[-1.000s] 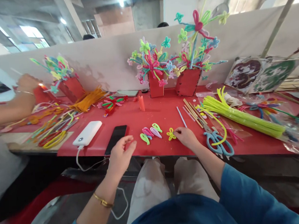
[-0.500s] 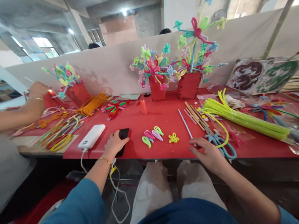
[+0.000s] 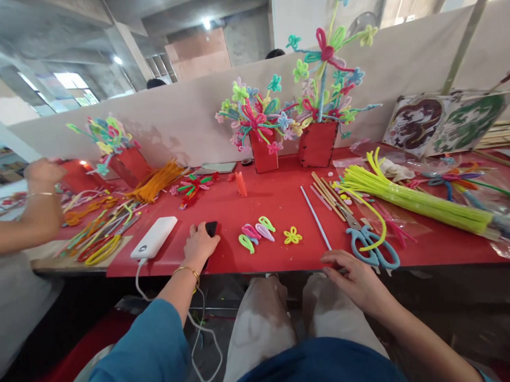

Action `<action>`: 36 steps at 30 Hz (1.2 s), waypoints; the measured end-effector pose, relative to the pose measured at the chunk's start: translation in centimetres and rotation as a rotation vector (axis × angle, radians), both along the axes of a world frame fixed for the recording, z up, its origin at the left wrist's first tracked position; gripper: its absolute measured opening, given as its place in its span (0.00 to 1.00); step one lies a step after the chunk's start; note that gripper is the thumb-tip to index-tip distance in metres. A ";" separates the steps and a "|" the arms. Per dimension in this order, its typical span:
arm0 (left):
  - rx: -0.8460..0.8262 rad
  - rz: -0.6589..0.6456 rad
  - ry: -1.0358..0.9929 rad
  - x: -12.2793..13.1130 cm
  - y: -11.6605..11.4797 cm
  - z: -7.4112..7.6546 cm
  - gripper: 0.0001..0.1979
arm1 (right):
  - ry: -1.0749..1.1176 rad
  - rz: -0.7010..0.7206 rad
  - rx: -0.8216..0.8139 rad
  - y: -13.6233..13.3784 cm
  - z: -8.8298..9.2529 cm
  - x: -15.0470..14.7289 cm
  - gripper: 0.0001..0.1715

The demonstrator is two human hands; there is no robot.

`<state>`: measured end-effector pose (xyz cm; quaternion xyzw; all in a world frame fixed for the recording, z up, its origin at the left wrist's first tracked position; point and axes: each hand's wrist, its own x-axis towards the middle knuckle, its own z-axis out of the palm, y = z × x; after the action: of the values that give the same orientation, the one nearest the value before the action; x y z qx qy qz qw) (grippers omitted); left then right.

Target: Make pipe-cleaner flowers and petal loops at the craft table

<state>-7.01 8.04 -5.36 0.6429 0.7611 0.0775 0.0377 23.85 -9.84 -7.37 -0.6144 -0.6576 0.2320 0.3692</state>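
Observation:
At the table's front edge my left hand (image 3: pixel 199 245) is closed over a dark phone (image 3: pixel 211 228), fingers and thumb around its sides. Most of the phone is hidden under the palm. My right hand (image 3: pixel 352 277) rests at the edge with its fingers loosely curved, thumb and forefinger apart, nothing in them. Close to its fingertips ends a pale lilac stick (image 3: pixel 314 215) lying on the table. Between my hands are a yellow pipe-cleaner flower (image 3: pixel 292 235) and several bent pipe-cleaner loops (image 3: pixel 251 231) in green and pink. Blue-handled scissors (image 3: pixel 369 246) lie beside my right hand.
A white power bank (image 3: pixel 154 237) with a cable lies left of the phone. An orange candle (image 3: pixel 241 184) stands mid-table. Red pots (image 3: pixel 265 152) of pipe-cleaner flowers line the back. A yellow-green pipe-cleaner bundle (image 3: pixel 421 197) lies right. Another person's arm (image 3: pixel 42 211) is at far left.
My left hand has slid forward over the phone, covering more of it. My right hand stays almost where it was. The other person's hand at far left has moved left and down.

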 end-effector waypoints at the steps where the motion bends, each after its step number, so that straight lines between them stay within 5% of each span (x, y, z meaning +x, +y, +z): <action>1: -0.002 0.001 0.000 0.0 0.0 0.0 0.29 | 0.002 0.001 -0.003 0.0 -0.1 0.0 0.11; 14: 0.054 -0.005 -0.011 0.9 -1.6 1.9 0.34 | 0.019 0.018 -0.006 -0.4 -0.3 0.3 0.10; 19: 0.405 -0.383 -0.212 3.6 -8.4 2.1 0.26 | 0.065 0.050 -0.076 -1.0 -2.0 -0.7 0.10; 21: 0.373 -0.523 -0.367 5.0 -12.0 0.9 0.21 | 0.074 0.072 -0.108 -1.3 -2.9 -1.4 0.10; 26: -0.128 -0.665 -0.529 7.6 -18.1 -5.4 0.13 | 0.146 0.122 -0.273 -2.0 -5.8 -3.3 0.12; 31: -0.373 -0.605 -0.478 8.6 -18.8 -11.6 0.14 | 0.271 0.174 -0.496 -1.5 -11.1 -6.0 0.14; 36: -0.427 -0.537 -0.417 8.6 -18.2 -14.4 0.15 | 0.283 0.150 -0.627 -1.0 -17.0 -8.4 0.18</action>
<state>1.62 -10.17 -19.79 0.7670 0.5412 0.0336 0.3430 15.49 -10.86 -24.37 -0.6097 -0.5399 0.5320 0.2319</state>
